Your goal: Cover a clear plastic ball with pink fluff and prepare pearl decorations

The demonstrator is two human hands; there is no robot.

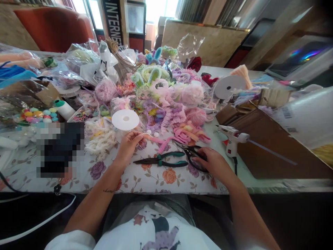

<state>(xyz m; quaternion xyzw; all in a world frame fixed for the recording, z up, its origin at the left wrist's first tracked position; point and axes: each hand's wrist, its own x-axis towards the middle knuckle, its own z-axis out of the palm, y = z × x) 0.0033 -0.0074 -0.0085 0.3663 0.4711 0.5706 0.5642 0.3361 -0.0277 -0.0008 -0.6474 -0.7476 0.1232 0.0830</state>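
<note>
My left hand (130, 144) is closed in a pinch on the end of a pink and orange fuzzy strip (162, 141), beside a white spool (125, 120). The strip runs right toward a pink and orange fluffy heap (189, 133). My right hand (212, 161) rests at the handles of black scissors (194, 156), its fingers curled around them. The scissors' blades point up and left toward the strip. Green-handled pliers (160, 159) lie on the floral cloth (153, 178) between my hands.
A white glue gun (230, 139) stands right of my right hand, beside a cardboard box (281, 146). Yarn balls, a doll (144, 94) and ruffled trims are piled ahead. Colourful beads (39, 114), a thread cone (63, 109) and a blurred dark object (62, 149) are at the left.
</note>
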